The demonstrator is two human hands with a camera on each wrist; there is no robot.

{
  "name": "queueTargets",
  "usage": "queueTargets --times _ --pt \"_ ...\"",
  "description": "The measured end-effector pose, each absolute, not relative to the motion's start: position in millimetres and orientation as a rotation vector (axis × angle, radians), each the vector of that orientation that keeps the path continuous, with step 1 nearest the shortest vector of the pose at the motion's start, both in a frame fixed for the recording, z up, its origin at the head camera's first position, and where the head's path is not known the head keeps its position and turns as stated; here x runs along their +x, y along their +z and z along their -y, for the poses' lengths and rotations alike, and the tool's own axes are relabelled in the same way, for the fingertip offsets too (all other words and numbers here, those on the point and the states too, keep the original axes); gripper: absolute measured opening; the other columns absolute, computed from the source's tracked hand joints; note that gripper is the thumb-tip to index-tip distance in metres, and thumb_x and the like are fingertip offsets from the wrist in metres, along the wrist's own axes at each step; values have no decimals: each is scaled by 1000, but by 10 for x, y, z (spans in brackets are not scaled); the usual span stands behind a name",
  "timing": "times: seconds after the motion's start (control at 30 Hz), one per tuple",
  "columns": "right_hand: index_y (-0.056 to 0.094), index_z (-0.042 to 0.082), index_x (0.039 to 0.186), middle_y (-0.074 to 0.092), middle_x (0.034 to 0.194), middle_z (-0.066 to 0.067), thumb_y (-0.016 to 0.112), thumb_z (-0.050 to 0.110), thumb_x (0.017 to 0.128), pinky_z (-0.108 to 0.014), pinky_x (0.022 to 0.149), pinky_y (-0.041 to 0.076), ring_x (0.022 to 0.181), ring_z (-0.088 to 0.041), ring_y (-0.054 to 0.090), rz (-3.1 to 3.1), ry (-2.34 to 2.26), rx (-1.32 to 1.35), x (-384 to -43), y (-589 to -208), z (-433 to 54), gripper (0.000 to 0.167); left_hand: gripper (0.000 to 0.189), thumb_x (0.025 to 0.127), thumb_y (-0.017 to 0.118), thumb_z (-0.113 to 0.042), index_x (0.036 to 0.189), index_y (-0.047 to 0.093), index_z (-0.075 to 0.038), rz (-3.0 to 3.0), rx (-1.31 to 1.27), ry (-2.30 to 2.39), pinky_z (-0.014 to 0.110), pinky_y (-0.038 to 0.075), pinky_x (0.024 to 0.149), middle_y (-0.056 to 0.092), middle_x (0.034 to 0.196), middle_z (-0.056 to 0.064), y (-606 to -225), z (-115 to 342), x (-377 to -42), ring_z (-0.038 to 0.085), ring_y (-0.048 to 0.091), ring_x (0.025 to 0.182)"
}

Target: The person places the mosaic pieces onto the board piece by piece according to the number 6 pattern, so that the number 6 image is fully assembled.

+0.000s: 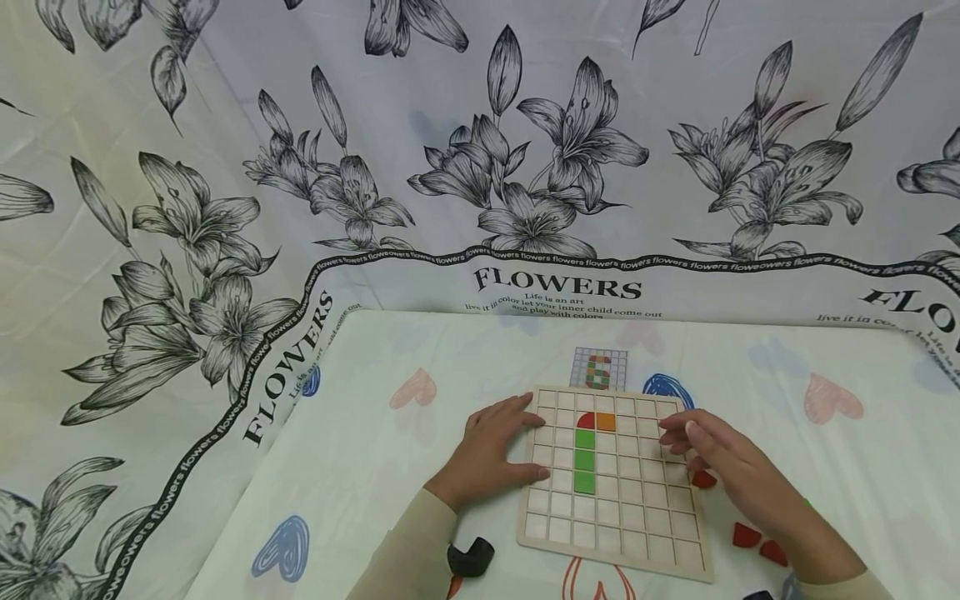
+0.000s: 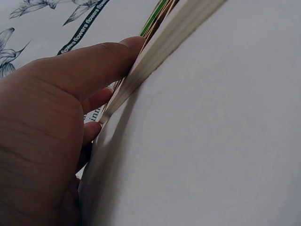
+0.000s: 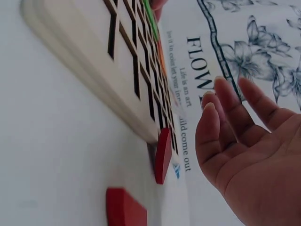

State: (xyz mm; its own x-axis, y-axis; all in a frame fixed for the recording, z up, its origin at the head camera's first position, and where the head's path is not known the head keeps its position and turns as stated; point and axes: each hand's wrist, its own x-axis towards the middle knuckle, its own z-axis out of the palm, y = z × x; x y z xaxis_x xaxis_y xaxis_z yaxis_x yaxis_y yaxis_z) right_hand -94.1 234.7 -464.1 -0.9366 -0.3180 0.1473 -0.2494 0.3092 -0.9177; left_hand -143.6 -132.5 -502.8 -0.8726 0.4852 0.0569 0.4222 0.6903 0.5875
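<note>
A light wooden grid board (image 1: 615,517) lies flat on the cloth. One column of it holds several green squares (image 1: 585,460), with a red rounded piece (image 1: 587,421) at the top and an orange square (image 1: 606,422) beside that. My left hand (image 1: 486,454) rests against the board's left edge, its thumb (image 2: 101,59) and fingertips touching the rim. Over the right edge hovers my right hand (image 1: 738,471), fingers loosely bent; in the right wrist view its palm (image 3: 268,165) holds nothing.
Behind the board lies a small pattern card (image 1: 577,367) with a coloured figure on a grid. Red pieces (image 1: 746,535) are scattered right of the board, partly behind my right hand. A black curved object (image 1: 472,557) sits near my left sleeve. Flower-printed cloth (image 1: 562,167) hangs at the back.
</note>
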Motion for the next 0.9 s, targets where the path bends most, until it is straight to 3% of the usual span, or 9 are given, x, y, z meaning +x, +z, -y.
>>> queueTargets --times 0.5,0.67,0.9 --pt "64 3 139 72 124 -9 46 24 119 -29 82 56 105 -15 67 -2609 -1549 -301 -906 -4779 -2615 34 65 90 84 -57 146 65 -29 -2796 750 934 59 21 123 35 174 -7 -5032 1333 -1427 19 27 160" --pt "63 7 142 70 130 -9 56 32 116 -28 83 55 104 -12 66 -2658 -1418 -193 -895 -4820 -2695 38 65 90 84 -56 145 65 -29 -2798 740 921 58 20 124 34 174 -8 -5035 1322 -1429 18 26 160" --pt "65 6 140 70 125 -5 77 35 105 -24 85 53 104 -9 63 -2661 -1319 -136 -915 -4916 -2743 47 65 90 84 -57 145 65 -30 -2796 726 909 57 20 124 33 174 -9 -5065 1325 -1435 16 25 160"
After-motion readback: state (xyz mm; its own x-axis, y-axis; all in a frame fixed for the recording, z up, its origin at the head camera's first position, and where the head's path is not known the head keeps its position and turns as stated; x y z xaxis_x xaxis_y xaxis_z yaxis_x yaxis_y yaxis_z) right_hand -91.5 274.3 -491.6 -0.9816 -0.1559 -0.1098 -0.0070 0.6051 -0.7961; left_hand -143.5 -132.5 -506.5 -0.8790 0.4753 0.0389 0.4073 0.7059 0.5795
